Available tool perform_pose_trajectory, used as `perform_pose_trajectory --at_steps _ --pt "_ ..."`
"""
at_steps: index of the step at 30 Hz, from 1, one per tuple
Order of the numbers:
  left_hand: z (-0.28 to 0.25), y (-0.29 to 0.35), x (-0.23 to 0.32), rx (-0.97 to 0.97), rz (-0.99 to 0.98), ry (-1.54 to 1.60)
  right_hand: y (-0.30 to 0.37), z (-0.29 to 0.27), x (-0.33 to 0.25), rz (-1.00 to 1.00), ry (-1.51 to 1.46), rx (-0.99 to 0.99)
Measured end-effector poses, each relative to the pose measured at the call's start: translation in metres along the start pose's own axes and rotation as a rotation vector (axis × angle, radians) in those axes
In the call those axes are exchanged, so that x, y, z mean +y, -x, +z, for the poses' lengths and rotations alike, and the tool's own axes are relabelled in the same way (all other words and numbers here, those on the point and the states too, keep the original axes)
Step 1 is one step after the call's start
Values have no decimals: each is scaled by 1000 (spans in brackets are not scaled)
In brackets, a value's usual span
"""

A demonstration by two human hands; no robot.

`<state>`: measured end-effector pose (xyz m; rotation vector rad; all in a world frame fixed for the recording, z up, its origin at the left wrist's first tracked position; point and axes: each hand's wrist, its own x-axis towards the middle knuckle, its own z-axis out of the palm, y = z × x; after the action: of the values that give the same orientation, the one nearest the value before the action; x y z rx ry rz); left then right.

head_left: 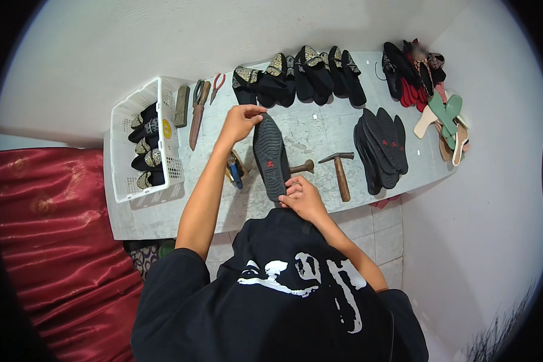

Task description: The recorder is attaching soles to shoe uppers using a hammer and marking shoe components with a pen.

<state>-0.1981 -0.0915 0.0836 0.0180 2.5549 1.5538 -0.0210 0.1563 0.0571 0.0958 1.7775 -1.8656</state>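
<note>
A black shoe sole (270, 145), ridged and with a small red mark, is held upright lengthwise over the table, its tread side toward me. My left hand (242, 123) pinches its far end between thumb and fingers. At the near end, the fingers of my right hand (301, 198) are closed on its edge. Partly behind the sole lies a tool with a wooden handle and a rounded head (303, 166). To the right rests a hammer (341, 175), its handle pointing toward me. Blue-handled pliers (235, 172) lie left of the sole.
On the table's (211, 205) left stands a white plastic basket (178, 166) of patterned shoes, beside a sharpening stone (182, 107), a large knife (196, 125) and red-handled pliers (217, 87). Finished-looking black slippers (311, 81) line the back. Stacked black soles (382, 145) and coloured insoles (445, 114) sit right.
</note>
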Motion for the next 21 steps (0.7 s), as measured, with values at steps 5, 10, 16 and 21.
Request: perform_pose_trajectory --at_steps 5,10,16,21 --pt "9 -4 -4 15 112 -181 6 23 19 -151 210 281" --pt "4 -3 -5 24 142 -137 19 52 -4 -219 455 422" --pt "4 -7 -22 26 205 -105 13 61 3 -307 705 444" --pt "5 -10 -24 2 151 -136 8 50 9 -444 833 445"
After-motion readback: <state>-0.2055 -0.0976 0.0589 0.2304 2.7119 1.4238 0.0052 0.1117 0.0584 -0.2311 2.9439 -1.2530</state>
